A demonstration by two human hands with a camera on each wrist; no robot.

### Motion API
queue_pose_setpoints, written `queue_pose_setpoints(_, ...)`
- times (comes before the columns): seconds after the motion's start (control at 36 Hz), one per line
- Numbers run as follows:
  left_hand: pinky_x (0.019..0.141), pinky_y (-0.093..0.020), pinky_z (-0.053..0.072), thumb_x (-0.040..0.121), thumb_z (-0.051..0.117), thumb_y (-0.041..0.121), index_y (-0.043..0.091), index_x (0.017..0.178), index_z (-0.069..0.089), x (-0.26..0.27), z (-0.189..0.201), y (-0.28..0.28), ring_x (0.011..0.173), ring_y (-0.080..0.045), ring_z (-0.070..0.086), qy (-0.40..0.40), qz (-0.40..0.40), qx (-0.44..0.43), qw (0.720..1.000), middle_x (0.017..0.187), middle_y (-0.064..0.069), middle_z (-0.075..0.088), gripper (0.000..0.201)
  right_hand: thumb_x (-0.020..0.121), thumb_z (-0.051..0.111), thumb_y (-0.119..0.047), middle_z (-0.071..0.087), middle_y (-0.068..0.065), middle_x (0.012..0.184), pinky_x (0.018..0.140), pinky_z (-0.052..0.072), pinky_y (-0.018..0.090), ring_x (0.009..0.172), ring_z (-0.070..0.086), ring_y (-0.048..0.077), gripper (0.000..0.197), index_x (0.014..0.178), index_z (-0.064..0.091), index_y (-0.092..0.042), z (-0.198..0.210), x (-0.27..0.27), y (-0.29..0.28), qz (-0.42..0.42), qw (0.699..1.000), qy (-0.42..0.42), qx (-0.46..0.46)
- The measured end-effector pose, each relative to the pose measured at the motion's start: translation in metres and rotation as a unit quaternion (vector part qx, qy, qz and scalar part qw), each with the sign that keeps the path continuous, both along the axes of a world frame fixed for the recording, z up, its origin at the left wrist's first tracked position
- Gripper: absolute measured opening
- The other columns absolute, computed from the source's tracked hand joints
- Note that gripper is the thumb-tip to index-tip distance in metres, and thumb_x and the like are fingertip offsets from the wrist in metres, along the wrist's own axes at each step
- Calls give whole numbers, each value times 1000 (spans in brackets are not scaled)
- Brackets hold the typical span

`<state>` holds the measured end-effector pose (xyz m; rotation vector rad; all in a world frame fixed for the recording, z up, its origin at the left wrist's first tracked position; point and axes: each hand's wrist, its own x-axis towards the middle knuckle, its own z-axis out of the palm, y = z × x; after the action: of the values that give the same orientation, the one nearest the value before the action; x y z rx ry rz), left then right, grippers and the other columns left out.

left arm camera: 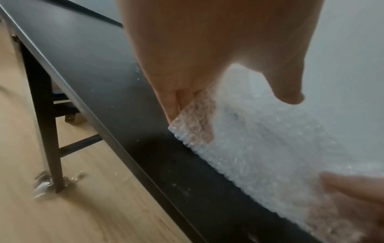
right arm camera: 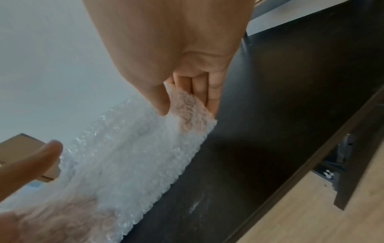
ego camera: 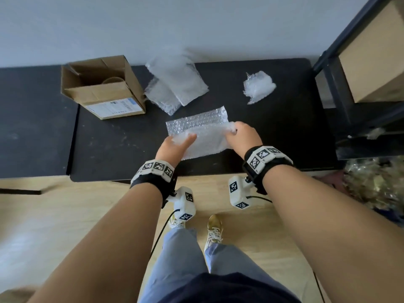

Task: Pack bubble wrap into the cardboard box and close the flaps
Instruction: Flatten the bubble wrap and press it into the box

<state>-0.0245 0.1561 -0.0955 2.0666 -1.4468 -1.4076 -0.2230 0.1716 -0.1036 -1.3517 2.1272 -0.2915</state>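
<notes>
An open cardboard box [ego camera: 102, 88] stands at the back left of the black table [ego camera: 284, 127], flaps up, with a brown round thing inside. I hold a bubble wrap sheet [ego camera: 203, 132] just above the table's near middle. My left hand [ego camera: 175, 145] grips its left end, thumb [left arm camera: 288, 92] above and fingers [left arm camera: 174, 105] beneath the sheet [left arm camera: 270, 148]. My right hand [ego camera: 240, 134] pinches the right end, thumb [right arm camera: 160, 98] pressing the sheet [right arm camera: 124, 164] against the fingers. A corner of the box [right arm camera: 20, 148] shows beyond the sheet.
Several flat bubble wrap sheets [ego camera: 177, 84] lie right of the box. A crumpled wad of wrap [ego camera: 259, 86] sits at the back right. A dark shelf with a carton [ego camera: 371, 51] rises at the right. A second dark table [ego camera: 32, 117] adjoins on the left.
</notes>
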Motion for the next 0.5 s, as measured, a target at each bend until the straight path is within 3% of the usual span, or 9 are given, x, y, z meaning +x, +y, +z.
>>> queue_pose_setpoints(0.06, 82, -28, 41, 82, 67, 50, 2, 130, 48, 4, -8, -3, 100, -22, 58, -26, -16, -11, 999, 116, -7, 61, 70, 94, 38, -24, 57, 8, 81, 67, 41, 32, 78, 57, 28, 24, 85, 54, -8, -2, 2, -7, 7, 1000, 2, 5)
queue_pose_setpoints(0.11, 71, -25, 41, 86, 65, 32, 2, 116, 55, 8, -16, -7, 85, -19, 54, -56, -22, -21, 998, 105, -9, 63, 44, 95, 39, -26, 54, 7, 78, 66, 38, 32, 76, 54, 27, 26, 81, 52, -9, -4, 5, -14, 10, 1000, 7, 11)
queue_pose_setpoints(0.17, 69, -27, 37, 90, 58, 23, 10, 100, 53, 10, -20, -10, 81, -19, 51, -95, -21, -25, 995, 86, -1, 57, 17, 96, 38, -27, 50, 4, 71, 65, 36, 33, 74, 53, 27, 29, 74, 48, -11, -7, 7, -20, 7, 1000, 17, 14)
queue_pose_setpoints(0.22, 68, -27, 35, 92, 54, 22, 12, 90, 49, 12, -24, -16, 77, -20, 51, -112, -9, -35, 993, 72, 5, 49, 11, 98, 37, -30, 49, 2, 70, 64, 35, 33, 73, 54, 25, 30, 75, 48, -13, -10, 9, -26, 0, 999, 34, 14)
queue_pose_setpoints(0.36, 60, -27, 36, 95, 50, 24, 12, 90, 47, 9, -32, -28, 71, -20, 51, -135, -12, -26, 990, 75, 1, 52, 14, 100, 34, -34, 58, 6, 87, 66, 37, 34, 80, 56, 26, 32, 91, 57, -13, -12, 15, -41, 5, 995, 91, 39)
queue_pose_setpoints(0.5, 62, -31, 41, 94, 51, 23, 7, 105, 52, 3, -38, -37, 84, -28, 60, -169, -6, -8, 986, 95, -9, 62, 20, 100, 37, -33, 65, 9, 100, 66, 41, 35, 87, 60, 28, 31, 104, 59, -12, -20, 20, -54, 3, 989, 132, 72)
